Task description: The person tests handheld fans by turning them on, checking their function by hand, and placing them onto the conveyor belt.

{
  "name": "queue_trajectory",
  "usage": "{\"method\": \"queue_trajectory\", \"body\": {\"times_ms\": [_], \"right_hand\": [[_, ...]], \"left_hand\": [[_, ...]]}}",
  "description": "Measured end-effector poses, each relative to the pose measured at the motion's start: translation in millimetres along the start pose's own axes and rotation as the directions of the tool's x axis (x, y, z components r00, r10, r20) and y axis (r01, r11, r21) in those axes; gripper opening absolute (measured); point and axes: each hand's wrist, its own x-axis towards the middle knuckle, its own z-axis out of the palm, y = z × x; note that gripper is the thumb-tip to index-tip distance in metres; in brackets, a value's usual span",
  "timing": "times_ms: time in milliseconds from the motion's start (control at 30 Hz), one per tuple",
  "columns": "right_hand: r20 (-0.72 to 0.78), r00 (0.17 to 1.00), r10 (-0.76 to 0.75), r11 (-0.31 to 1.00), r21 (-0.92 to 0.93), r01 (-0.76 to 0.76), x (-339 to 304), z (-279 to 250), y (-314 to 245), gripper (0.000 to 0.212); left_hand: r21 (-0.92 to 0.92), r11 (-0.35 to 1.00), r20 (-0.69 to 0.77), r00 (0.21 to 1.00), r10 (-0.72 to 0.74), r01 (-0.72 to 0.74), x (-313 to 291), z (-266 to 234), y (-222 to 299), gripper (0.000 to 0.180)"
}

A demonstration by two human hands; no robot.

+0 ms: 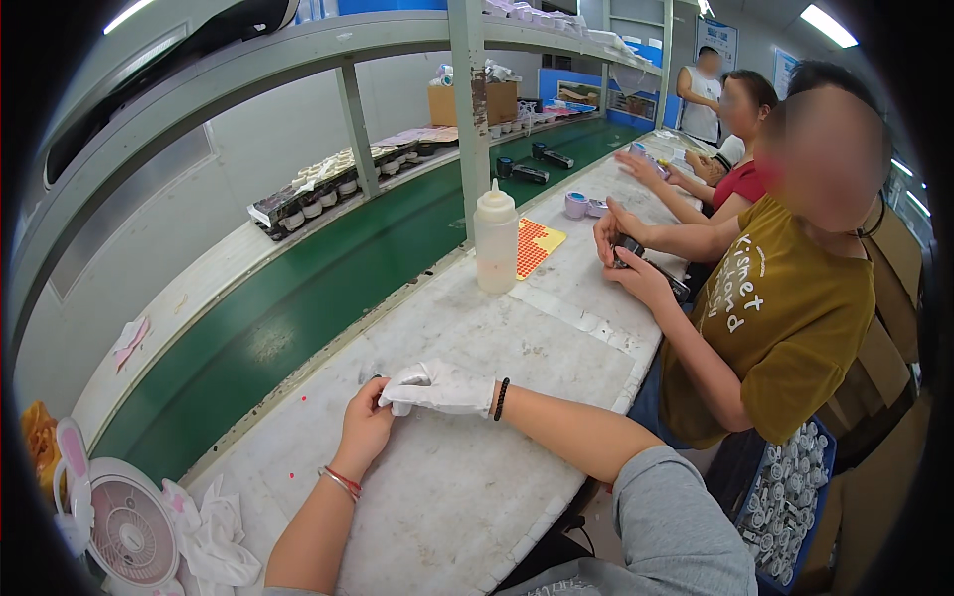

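"Grey sleeve is closest to us. What are the two hands doing?"

"They touch each other over the white table. The right hand has a white glove on. The left hand is bare."

"Are the fingers wide or narrow?"

"Narrow. The left ones bend in close against the glove's fingers, and those curl toward the left hand. I can't tell if they pinch anything. A small dark bit peeks out by the left fingers, too tiny to name."

"So where does the glove sit?"

"On the right hand, just past a black bead bracelet."

"And around them?"

"Farther back, a squeeze bottle stands up, with an orange-dotted sheet just beside it. At the left, a fan is next to a crumpled white cloth. A neighbour on the right holds a black thing."
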Motion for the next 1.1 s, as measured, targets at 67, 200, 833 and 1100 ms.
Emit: {"method": "queue_trajectory", "body": {"times_ms": [67,200,833,1100], "right_hand": [[0.001,1.0,-0.008,1.0,0.01,0.008,0.0,0.8,1.0,0.025],[-0.034,0.997,-0.076,0.997,0.003,0.076,1.0,3.1,3.2,0.032],[-0.048,0.995,-0.086,0.996,0.014,0.087,2.1,2.5,7.6,0.032],[-0.036,0.997,-0.073,0.997,0.008,0.073,2.5,2.5,5.3,0.032]], "left_hand": [[0.008,1.0,-0.001,1.0,0.002,-0.002,0.1,-0.2,0.4,0.032],[0.01,1.0,0.011,1.0,0.008,-0.008,0.0,-1.1,2.0,0.031],[-0.022,0.999,0.009,0.999,0.046,-0.046,1.5,0.6,-0.5,0.027],[-0.023,1.0,0.02,1.0,0.015,-0.014,0.4,-0.3,0.5,0.031]]}}
